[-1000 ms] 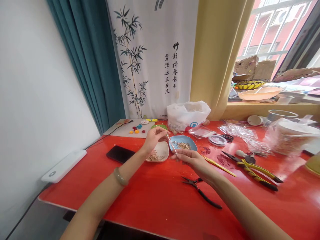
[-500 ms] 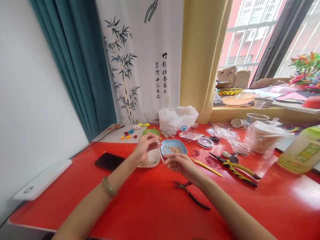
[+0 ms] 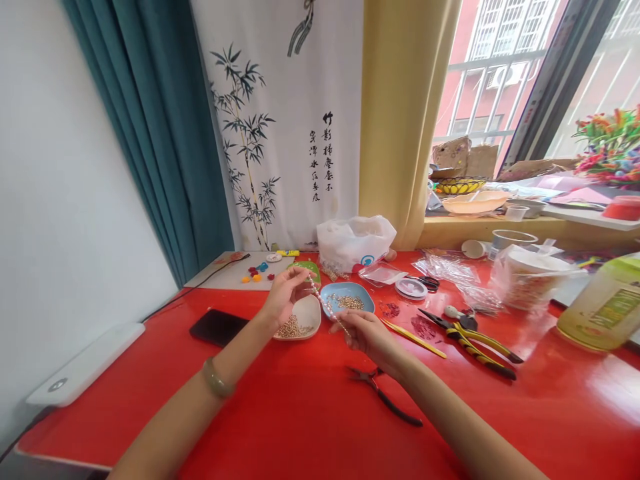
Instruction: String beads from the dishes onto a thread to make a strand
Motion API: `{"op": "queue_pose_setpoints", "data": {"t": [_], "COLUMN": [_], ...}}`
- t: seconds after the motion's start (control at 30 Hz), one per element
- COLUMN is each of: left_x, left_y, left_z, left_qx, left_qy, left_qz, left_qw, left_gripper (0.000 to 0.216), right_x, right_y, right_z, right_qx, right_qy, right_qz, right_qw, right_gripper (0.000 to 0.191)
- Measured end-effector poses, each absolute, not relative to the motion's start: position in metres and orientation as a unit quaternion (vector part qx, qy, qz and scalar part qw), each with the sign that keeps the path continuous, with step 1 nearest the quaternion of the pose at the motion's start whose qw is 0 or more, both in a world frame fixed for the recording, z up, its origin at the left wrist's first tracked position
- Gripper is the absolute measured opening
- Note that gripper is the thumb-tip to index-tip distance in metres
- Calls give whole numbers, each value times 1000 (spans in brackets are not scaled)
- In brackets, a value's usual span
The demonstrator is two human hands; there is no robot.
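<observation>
My left hand (image 3: 286, 296) is raised over the red table (image 3: 300, 413), its fingers pinched on the upper end of a short strand of pale beads (image 3: 326, 308). The strand slants down to my right hand (image 3: 364, 333), whose fingers are closed on its lower end. Under the strand sit a white dish (image 3: 300, 323) of small gold beads and a blue dish (image 3: 350, 296) with more gold beads. A green bangle is on my left wrist (image 3: 216, 380).
Black pliers (image 3: 385, 395) lie just in front of my right hand. Yellow-handled pliers (image 3: 475, 337) and a yellow stick (image 3: 413, 335) lie to the right. A black phone (image 3: 218, 327) sits at left, a white plastic bag (image 3: 354, 241) behind the dishes, a green bottle (image 3: 605, 303) far right.
The view has shifted right and down slightly. My right hand has dropped a little lower, so the bead strand now slants more between the two hands.
</observation>
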State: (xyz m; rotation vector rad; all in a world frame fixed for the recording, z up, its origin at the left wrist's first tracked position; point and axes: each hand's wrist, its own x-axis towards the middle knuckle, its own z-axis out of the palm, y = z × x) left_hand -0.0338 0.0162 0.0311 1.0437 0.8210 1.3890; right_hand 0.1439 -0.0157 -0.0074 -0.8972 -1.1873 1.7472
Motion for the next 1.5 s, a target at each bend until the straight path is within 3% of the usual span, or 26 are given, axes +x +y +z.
{"op": "queue_pose_setpoints", "data": {"t": [0.63,1.5], "left_x": [-32,-26], "left_y": [16,10], "left_z": [26,29], "left_qx": [448,507], "left_qy": [378,364], "left_qz": [585,577], "left_qw": [561,527], "left_gripper": [21,20], "right_x": [144,142], "right_y": [-18,-19], "right_z": [-5,-3], "right_qx": [-338,-338], "right_qy": [-522,-555], "right_qz": [653,664], "right_qw": [433,371], "right_gripper": [25,12]}}
